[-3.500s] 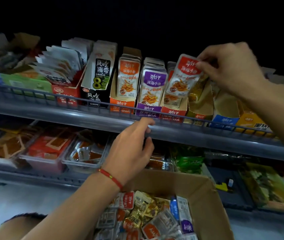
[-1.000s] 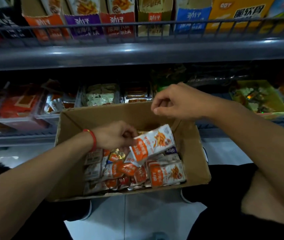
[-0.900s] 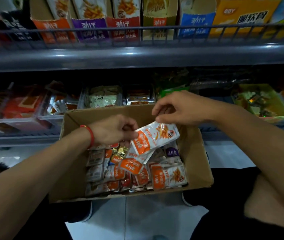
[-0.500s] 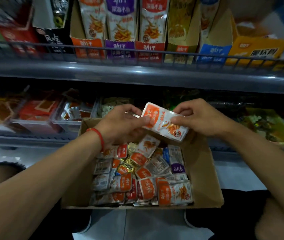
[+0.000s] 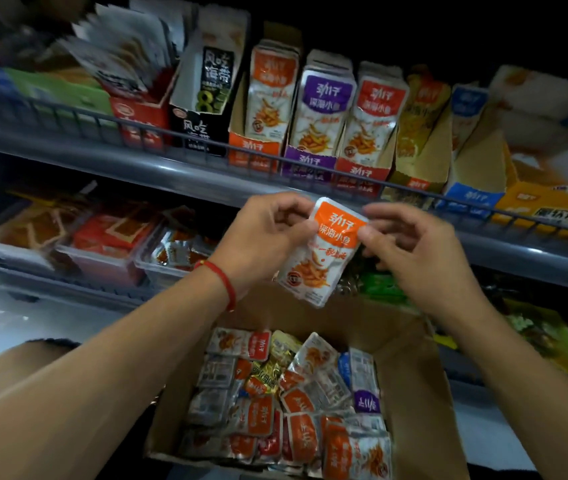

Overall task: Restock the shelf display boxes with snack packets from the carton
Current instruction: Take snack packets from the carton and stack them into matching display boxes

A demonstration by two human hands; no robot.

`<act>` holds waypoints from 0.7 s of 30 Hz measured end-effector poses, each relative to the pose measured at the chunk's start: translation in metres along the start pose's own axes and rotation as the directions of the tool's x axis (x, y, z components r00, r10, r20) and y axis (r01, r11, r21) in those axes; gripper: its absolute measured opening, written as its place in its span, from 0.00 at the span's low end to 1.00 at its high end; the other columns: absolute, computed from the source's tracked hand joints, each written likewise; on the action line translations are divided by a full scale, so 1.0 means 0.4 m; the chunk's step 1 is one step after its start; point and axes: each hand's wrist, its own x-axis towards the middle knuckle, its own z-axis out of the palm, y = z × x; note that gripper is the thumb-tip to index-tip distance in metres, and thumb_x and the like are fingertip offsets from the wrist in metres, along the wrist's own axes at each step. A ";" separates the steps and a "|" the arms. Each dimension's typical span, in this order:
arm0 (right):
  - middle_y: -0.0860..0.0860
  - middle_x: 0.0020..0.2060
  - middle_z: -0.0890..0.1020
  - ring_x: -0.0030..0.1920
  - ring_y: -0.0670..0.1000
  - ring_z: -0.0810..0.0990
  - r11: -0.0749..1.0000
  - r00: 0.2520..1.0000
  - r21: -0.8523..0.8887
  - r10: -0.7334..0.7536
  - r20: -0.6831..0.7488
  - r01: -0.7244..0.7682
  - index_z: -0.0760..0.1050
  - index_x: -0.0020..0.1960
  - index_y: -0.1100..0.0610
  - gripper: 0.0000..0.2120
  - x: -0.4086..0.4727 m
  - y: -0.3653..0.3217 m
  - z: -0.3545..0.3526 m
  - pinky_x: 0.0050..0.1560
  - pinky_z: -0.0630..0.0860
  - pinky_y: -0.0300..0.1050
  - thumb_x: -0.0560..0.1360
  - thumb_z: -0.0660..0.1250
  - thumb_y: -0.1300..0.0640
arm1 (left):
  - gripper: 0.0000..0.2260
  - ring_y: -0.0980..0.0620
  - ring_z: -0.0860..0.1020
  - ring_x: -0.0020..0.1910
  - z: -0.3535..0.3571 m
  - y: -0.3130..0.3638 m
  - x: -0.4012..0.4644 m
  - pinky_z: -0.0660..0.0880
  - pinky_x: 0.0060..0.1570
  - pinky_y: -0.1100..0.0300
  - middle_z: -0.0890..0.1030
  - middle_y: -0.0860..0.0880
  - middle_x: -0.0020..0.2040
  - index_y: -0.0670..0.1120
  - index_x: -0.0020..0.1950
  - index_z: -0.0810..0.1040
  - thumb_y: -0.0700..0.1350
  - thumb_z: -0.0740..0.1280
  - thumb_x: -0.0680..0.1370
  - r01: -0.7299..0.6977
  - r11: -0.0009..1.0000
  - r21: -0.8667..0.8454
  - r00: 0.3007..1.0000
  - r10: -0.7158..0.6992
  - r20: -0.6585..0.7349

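An orange-and-white snack packet (image 5: pixel 322 252) is held upright between both hands, above the carton (image 5: pixel 414 386) and below the upper shelf rail. My left hand (image 5: pixel 261 237) grips its left edge, and my right hand (image 5: pixel 414 251) pinches its top right corner. The open carton sits low in the middle, full of several mixed packets (image 5: pixel 286 407). On the upper shelf stand the display boxes: an orange one (image 5: pixel 254 150), a purple one (image 5: pixel 310 161) and a red one (image 5: pixel 362 173), each with upright packets.
A wire rail (image 5: pixel 206 140) runs along the upper shelf front. Right of the red box stand a yellow box (image 5: pixel 417 181), a blue box (image 5: pixel 472 199) and an orange-yellow box (image 5: pixel 552 209). A black seaweed box (image 5: pixel 199 129) stands left. Clear tubs (image 5: pixel 102 251) line the lower shelf.
Both hands lifted the orange packet out of the carton and turned it upright. The view tilted up, so the upper shelf boxes are in sight again.
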 end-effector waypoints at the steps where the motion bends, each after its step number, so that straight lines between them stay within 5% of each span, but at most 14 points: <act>1: 0.41 0.47 0.84 0.47 0.42 0.83 0.991 0.997 -0.104 -0.080 -0.006 0.079 0.81 0.61 0.49 0.12 0.023 -0.024 0.001 0.44 0.79 0.35 0.78 0.72 0.52 | 0.06 0.45 0.84 0.47 -0.013 0.004 0.005 0.82 0.52 0.49 0.85 0.42 0.46 0.47 0.49 0.83 0.36 0.70 0.79 -0.034 0.999 0.015 0.999 0.034 -0.005; 6: 0.38 0.45 0.82 0.46 0.37 0.80 0.856 0.938 -0.387 -0.288 0.193 0.342 0.83 0.53 0.48 0.06 0.137 -0.179 0.020 0.45 0.76 0.33 0.77 0.72 0.51 | 0.06 0.53 0.84 0.46 -0.090 0.036 0.023 0.82 0.50 0.57 0.86 0.49 0.45 0.49 0.51 0.84 0.38 0.71 0.78 -0.151 0.988 -0.033 0.980 0.145 -0.138; 9: 0.37 0.41 0.80 0.41 0.32 0.77 0.763 0.898 -0.474 -0.385 0.214 0.440 0.80 0.49 0.44 0.02 0.223 -0.274 0.021 0.40 0.71 0.31 0.77 0.71 0.50 | 0.03 0.50 0.84 0.47 -0.150 0.044 0.044 0.83 0.48 0.51 0.86 0.48 0.45 0.48 0.50 0.84 0.44 0.72 0.79 -0.177 0.982 -0.061 0.930 0.146 -0.338; 15: 0.41 0.47 0.79 0.45 0.37 0.77 0.685 0.845 -0.555 -0.531 0.061 0.471 0.81 0.58 0.48 0.09 0.386 -0.395 0.000 0.44 0.69 0.28 0.80 0.67 0.48 | 0.07 0.36 0.81 0.46 -0.214 0.029 0.062 0.80 0.46 0.36 0.83 0.39 0.47 0.52 0.48 0.81 0.45 0.69 0.70 -0.061 0.986 -0.156 0.863 -0.026 -0.504; 21: 0.47 0.51 0.82 0.49 0.43 0.77 0.662 0.867 -0.620 -0.494 0.062 0.421 0.81 0.59 0.53 0.10 0.517 -0.374 0.082 0.45 0.70 0.32 0.81 0.68 0.50 | 0.08 0.48 0.80 0.37 -0.235 0.011 0.085 0.81 0.45 0.39 0.83 0.37 0.48 0.49 0.50 0.79 0.36 0.70 0.77 0.024 0.967 -0.254 0.864 -0.148 -0.481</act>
